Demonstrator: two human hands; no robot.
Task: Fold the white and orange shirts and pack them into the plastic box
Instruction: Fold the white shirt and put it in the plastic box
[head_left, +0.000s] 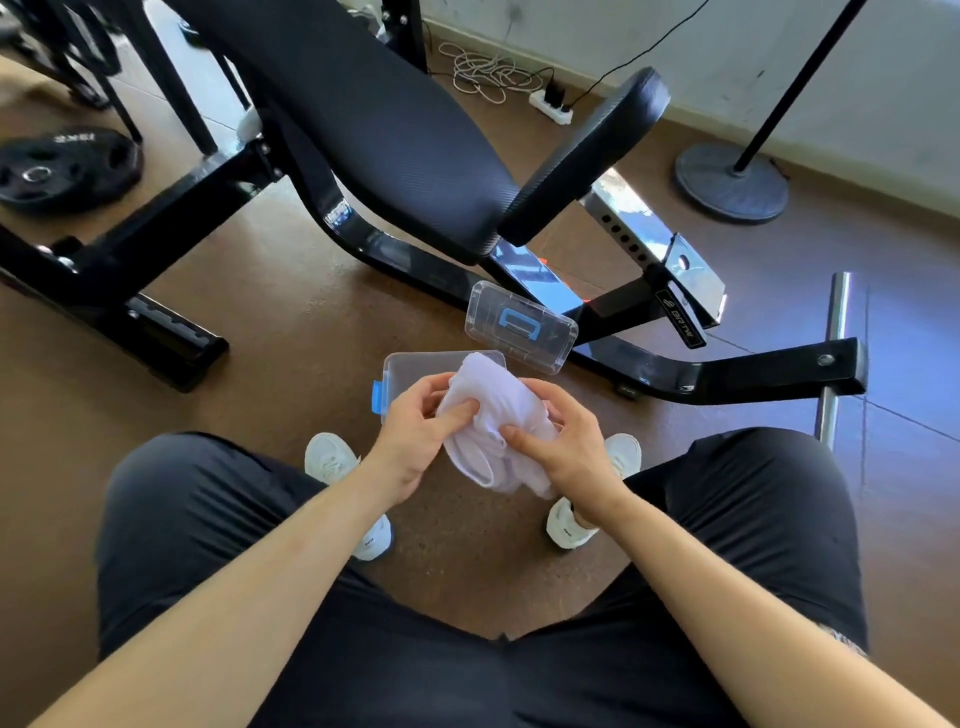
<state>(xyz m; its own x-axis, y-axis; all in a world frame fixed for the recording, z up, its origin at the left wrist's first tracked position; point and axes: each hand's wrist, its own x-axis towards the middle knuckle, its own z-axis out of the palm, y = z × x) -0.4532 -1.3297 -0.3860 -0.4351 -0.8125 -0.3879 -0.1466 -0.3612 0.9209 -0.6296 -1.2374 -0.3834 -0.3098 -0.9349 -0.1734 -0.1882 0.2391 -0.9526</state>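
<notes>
Both my left hand (415, 431) and right hand (563, 447) pinch the bunched white shirt (493, 415) over the plastic box (410, 366); loosening could let the folds spill.

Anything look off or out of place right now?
The white shirt, gripped by the left hand and right hand above the open plastic box, looks bunched rather than neatly folded. The box lid leans tilted against the bench frame. Nothing spilled or broken.
</notes>
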